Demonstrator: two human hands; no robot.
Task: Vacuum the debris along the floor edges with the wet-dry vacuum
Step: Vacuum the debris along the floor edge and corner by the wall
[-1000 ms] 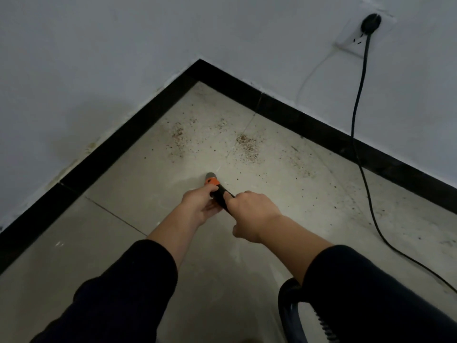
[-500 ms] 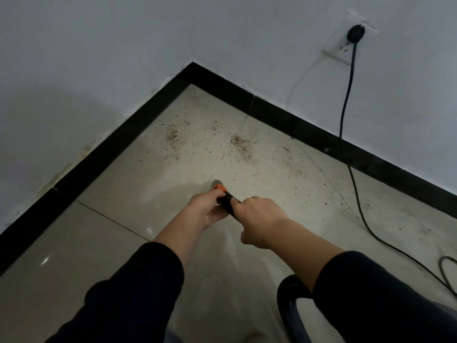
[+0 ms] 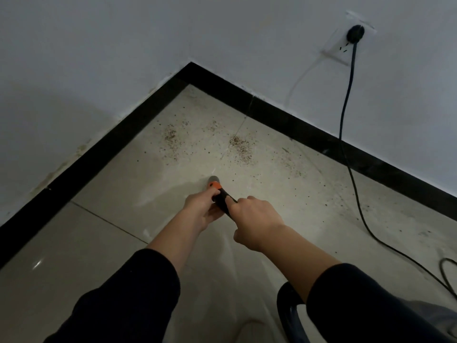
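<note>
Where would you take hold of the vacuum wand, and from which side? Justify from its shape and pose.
Take the black shaft behind the orange collar, from the near end. It is a slim tube sloping down to the floor, so the left hand and right hand wrap it from opposite sides.

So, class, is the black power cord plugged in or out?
Plugged in: its plug sits in the wall socket, cord hanging down.

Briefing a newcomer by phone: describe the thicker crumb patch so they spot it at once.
Start at the corner where the black skirting boards meet. On the pale floor in front lie two brown crumb patches; take the right patch, toward the wall socket. It is denser than the left patch and sits beside the tile joint.
</note>
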